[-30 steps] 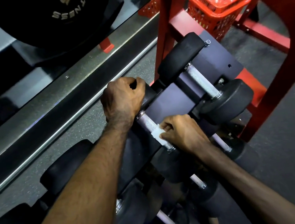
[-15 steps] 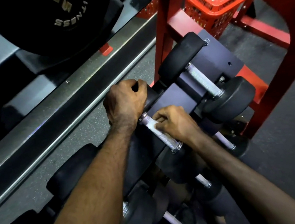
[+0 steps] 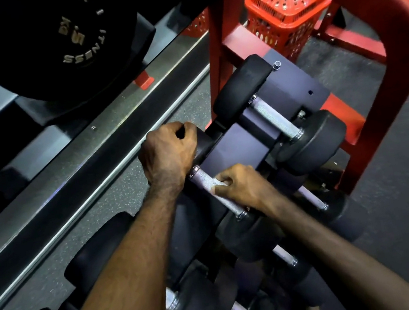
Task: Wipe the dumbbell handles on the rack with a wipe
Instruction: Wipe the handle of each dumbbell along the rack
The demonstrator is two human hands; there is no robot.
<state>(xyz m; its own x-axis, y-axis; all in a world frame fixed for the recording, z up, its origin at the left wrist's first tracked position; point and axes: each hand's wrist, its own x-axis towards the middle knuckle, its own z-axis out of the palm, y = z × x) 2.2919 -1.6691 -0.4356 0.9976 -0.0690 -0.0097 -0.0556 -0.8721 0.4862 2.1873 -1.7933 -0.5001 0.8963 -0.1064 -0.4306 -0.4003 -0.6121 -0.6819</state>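
A: Currently, item one: the left hand [image 3: 169, 152], centre of frame, fingers curled over the far black head [image 3: 203, 142] of the dumbbell on the rack [image 3: 290, 82], steadying it.

B: Item two?

A: The right hand [image 3: 242, 186], just below and right of it, fingers and thumb pinching a white wipe [image 3: 218, 184] against the middle of that dumbbell's metal handle [image 3: 202, 178].

B: Step in hand?

A: By my reading, wiping this handle; the stretch toward the near head [image 3: 246, 235] looks left to do.

B: Next move calls for?

A: Probably sliding the wipe along to the near collar, pressed round the bar. Then the neighbour's handle [image 3: 275, 118], upper right, and the handles low in frame.

B: Other stock?

A: A red basket [image 3: 285, 12] at top right, a black weight plate [image 3: 50, 39] at top left.
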